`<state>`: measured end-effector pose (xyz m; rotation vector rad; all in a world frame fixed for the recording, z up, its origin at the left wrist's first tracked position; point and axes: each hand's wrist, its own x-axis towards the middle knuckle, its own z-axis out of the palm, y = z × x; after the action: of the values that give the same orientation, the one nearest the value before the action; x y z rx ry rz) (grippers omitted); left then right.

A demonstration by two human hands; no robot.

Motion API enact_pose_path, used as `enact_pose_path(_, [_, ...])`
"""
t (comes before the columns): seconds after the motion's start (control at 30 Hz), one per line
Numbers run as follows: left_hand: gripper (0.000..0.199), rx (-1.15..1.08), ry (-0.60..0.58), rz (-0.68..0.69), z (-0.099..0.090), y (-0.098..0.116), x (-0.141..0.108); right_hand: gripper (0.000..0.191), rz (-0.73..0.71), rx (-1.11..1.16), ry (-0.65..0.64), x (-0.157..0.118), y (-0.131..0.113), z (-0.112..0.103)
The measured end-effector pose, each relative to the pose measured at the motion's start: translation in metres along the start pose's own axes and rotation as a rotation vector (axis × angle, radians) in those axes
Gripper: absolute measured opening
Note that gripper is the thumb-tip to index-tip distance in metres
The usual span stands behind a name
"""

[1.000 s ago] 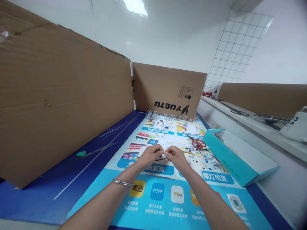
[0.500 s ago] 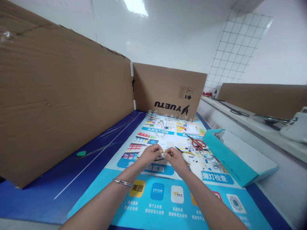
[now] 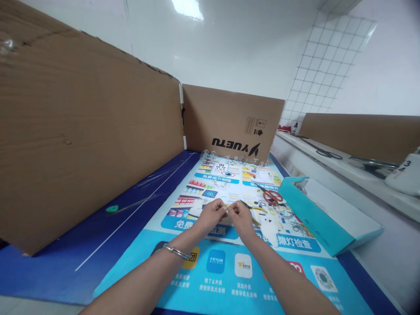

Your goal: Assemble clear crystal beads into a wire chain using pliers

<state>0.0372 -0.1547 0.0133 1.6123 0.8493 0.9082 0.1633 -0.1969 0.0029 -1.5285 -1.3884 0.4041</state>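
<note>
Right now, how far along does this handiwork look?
Seemingly done: clear plastic scraps lie along the cardboard box. In hand: the left hand and right hand pinch a tiny piece, too small to identify. Seemingly left: the red-handled scissors lie untouched on the printed mat.

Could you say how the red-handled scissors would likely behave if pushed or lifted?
The red-handled scissors look stiff and fairly light, with slim blades. Lying flat on the printed mat, they would probably slide rather than roll or tip. Lifted by one handle, the blades might swing open.
</note>
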Motion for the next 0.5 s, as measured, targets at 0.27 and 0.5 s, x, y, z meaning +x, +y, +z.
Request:
enact_pose_path(0.27, [0.019, 0.081, -0.04, 0.018, -0.016, 0.009, 0.003, 0.027, -0.1, -0.141, -0.091, 0.009, -0.001, -0.009])
enact_pose_path(0.5, [0.015, 0.322, 0.027, 0.021, -0.07, 0.001, 0.018, 0.02, -0.183, -0.496, -0.169, 0.021, 0.001, -0.036])
